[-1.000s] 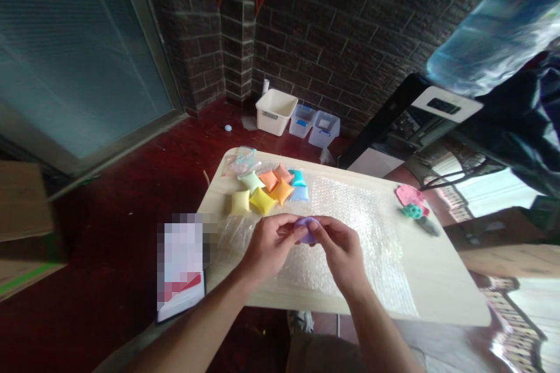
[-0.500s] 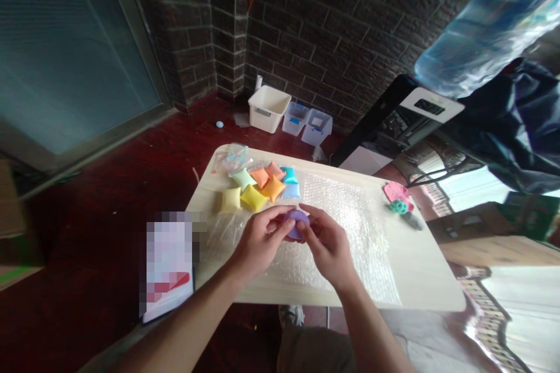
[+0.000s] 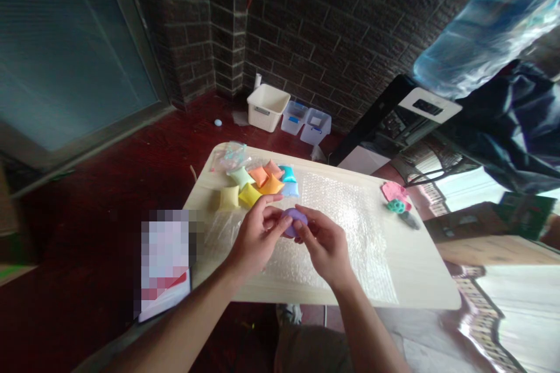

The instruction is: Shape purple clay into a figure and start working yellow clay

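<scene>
Between my two hands is a rounded, flattened piece of purple modelling clay (image 3: 294,223), held above the table. My left hand (image 3: 258,233) pinches its left side, thumb on the near face and index finger lifted off. On the opposite side my right hand (image 3: 326,242) presses with its thumb, fingers curled behind. Just beyond my left hand lie several small pillow-shaped packets, among them a yellow packet (image 3: 249,194), an orange packet (image 3: 272,185), a pale green packet (image 3: 240,177) and a blue packet (image 3: 287,173). Bubble wrap (image 3: 336,204) is spread beneath my hands.
A crumpled clear bag (image 3: 231,156) lies at the table's far left corner. Pink (image 3: 395,191) and green moulded pieces (image 3: 396,206) sit at the right. On the floor behind stand a white basket (image 3: 268,108) and two clear bins (image 3: 315,126). A blurred screen (image 3: 165,262) is left of the table.
My left index finger has lifted away from the purple clay. Both hands keep hold of the piece, its tilt slightly different. The whole view has shifted a little.
</scene>
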Tool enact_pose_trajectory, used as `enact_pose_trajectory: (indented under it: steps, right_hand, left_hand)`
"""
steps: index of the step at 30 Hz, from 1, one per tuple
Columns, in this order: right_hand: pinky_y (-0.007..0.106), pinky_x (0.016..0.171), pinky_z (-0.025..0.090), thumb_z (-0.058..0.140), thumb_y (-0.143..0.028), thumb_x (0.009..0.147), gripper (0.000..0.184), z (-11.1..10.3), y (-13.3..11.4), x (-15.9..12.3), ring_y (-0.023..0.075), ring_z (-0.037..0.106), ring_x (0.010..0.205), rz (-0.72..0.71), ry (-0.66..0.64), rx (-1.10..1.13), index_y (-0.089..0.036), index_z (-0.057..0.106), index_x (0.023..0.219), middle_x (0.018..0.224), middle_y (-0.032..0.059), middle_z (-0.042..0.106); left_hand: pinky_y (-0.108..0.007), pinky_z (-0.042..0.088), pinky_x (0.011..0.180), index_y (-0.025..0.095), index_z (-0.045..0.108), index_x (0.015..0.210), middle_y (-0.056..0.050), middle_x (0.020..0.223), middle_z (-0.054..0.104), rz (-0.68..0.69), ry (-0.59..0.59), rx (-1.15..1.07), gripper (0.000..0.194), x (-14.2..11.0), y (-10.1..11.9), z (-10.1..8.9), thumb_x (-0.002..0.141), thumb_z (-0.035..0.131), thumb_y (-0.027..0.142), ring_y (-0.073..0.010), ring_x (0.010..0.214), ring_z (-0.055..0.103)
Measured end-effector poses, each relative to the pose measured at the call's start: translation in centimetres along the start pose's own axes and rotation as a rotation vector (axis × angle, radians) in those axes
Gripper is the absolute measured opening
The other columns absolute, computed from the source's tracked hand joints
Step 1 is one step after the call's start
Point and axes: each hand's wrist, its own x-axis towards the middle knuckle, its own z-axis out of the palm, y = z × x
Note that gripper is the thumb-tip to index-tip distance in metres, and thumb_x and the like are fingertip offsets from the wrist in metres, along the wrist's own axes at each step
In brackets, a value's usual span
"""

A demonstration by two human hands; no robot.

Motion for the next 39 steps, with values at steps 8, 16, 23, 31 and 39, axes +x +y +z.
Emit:
enact_pose_trajectory:
  steps: [8,16,23,31,39]
  right_hand:
    - [0.029,0.057,0.060,0.072,-0.038,0.099,0.031,-0.40,-0.04,0.09,0.0151,0.070,0.069,0.011,-0.062,0.006,-0.025,0.073,0.128,0.097,0.0054,0.076]
    - [0.029,0.060,0.061,0.069,-0.039,0.101,0.032,-0.61,-0.54,0.04,0.0154,0.068,0.073,0.029,-0.135,0.047,-0.025,0.071,0.130,0.095,0.0050,0.074]
    - [0.032,0.068,0.061,0.069,-0.037,0.102,0.032,-0.43,-0.46,-0.05,0.0162,0.068,0.078,0.033,-0.124,0.106,-0.025,0.070,0.132,0.097,0.0046,0.073]
    - [0.032,0.071,0.059,0.066,-0.035,0.104,0.028,-0.57,-0.45,-0.06,0.0162,0.068,0.082,0.011,-0.162,0.079,-0.027,0.070,0.130,0.100,0.0044,0.072]
    - [0.033,0.072,0.063,0.072,-0.038,0.100,0.030,-0.06,-0.01,-0.16,0.0188,0.073,0.082,-0.010,0.003,0.026,-0.024,0.073,0.127,0.098,0.0062,0.076]
  left_hand:
    - [-0.031,0.062,0.079,0.019,0.051,0.133,-0.004,0.098,0.073,0.019,-0.031,0.027,0.051,0.08,-0.15,-0.09,0.094,0.078,0.037,-0.0181,0.089,0.073]
    - [-0.030,0.059,0.079,0.019,0.051,0.136,-0.004,0.095,0.074,0.007,-0.069,0.056,0.052,0.00,0.25,-0.12,0.095,0.077,0.036,-0.0179,0.088,0.072]
    - [-0.029,0.059,0.077,0.018,0.051,0.135,-0.004,0.096,0.073,0.004,-0.075,0.029,0.053,-0.03,0.59,0.06,0.094,0.078,0.036,-0.0175,0.087,0.072]
    - [-0.029,0.060,0.078,0.019,0.052,0.135,-0.004,0.097,0.075,0.020,-0.076,0.040,0.052,-0.03,0.46,-0.06,0.093,0.079,0.036,-0.0179,0.088,0.073]
    - [-0.033,0.065,0.082,0.017,0.066,0.127,-0.010,0.112,0.076,0.039,-0.057,0.064,0.043,0.24,0.32,-0.23,0.094,0.079,0.040,-0.0226,0.098,0.076]
